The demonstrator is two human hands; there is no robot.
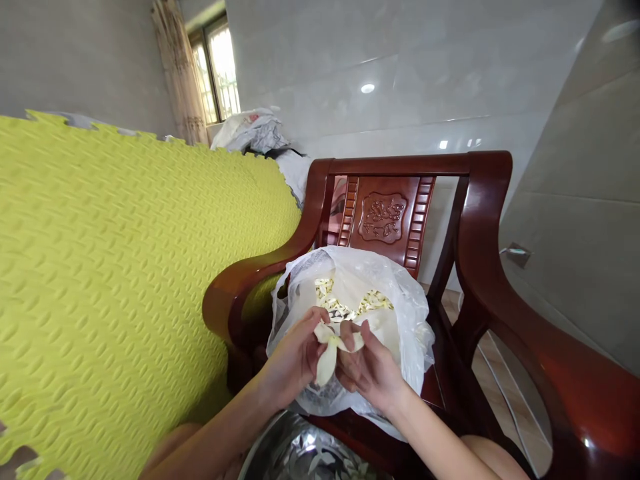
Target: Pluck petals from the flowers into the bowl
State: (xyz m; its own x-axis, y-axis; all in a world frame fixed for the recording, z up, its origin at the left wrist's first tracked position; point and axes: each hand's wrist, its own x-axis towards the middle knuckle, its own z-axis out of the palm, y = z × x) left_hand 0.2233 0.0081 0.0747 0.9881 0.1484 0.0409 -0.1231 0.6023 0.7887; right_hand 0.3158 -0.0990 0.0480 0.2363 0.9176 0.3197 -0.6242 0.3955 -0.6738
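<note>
A pale cream flower (327, 363) with long, broad petals is held between my two hands, above the near side of a white plastic bag (410, 287). My left hand (295, 353) is closed on the flower's left side, thumb and fingers pinching it. From the right, my right hand (373, 367) has its fingers closed on another petal of the same flower. Inside the open bag lie many small cream-yellow pieces (375, 301), too small to name surely. Below my hands a shiny metal bowl (260, 460) shows partly, with loose pale petals (323, 460) in it.
The bag rests on the seat of a dark red wooden armchair (475, 160) with a carved back. A large yellow foam mat (125, 267) stands along the left. Behind it are plastic bags (255, 130), a curtain (180, 73) and a window (220, 67).
</note>
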